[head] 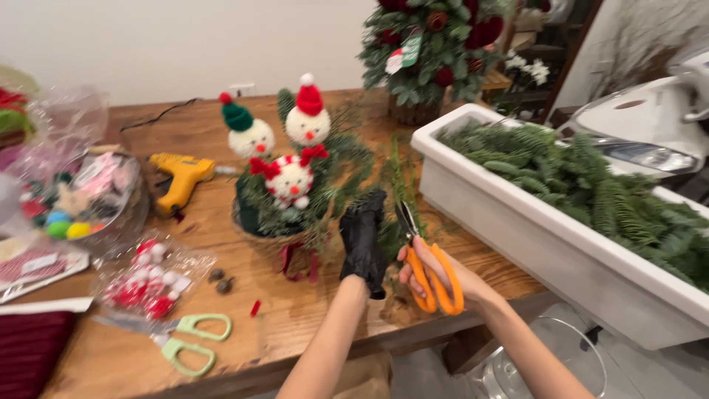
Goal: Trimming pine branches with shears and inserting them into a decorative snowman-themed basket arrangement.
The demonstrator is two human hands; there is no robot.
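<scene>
My left hand [363, 240] wears a black glove and grips a thin green fir sprig [399, 181] that stands upright. My right hand [436, 275] is bare and holds orange-handled scissors [425, 258], blades pointing up at the sprig's stem just right of the glove. Right behind the glove sits a basket arrangement [284, 203] of greenery with three pompom snowmen: one with a green hat [247, 133], one with a red hat [308, 118] and a lower one with red bows [289, 179].
A long white trough [532, 236] full of fir branches lies on the right. On the wooden table [310, 310] are a yellow glue gun [181, 177], pale green scissors [188, 340], a bag of red and white pompoms [148, 284], two small cones [220, 281] and a small decorated tree [432, 44].
</scene>
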